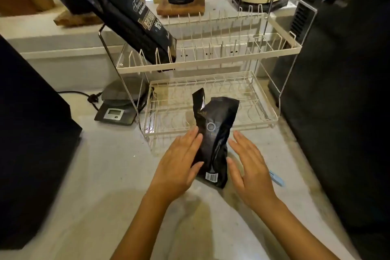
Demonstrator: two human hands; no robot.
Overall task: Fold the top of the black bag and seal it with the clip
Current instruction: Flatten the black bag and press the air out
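Observation:
A small black bag [214, 133] stands on the pale counter, just in front of the dish rack, its crumpled top unfolded and a barcode near its base. My left hand [179, 164] lies flat against the bag's left side, fingers straight and touching it. My right hand [251, 167] hovers a short way off the bag's right side, fingers spread, holding nothing. A light blue clip [276, 178] lies on the counter to the right of my right hand, partly hidden by it.
A white two-tier wire dish rack [211, 63] stands behind the bag; a larger black bag [130, 17] leans in its upper tier. A digital scale [118, 110] sits at the left. Dark appliances [346, 101] flank the counter on both sides.

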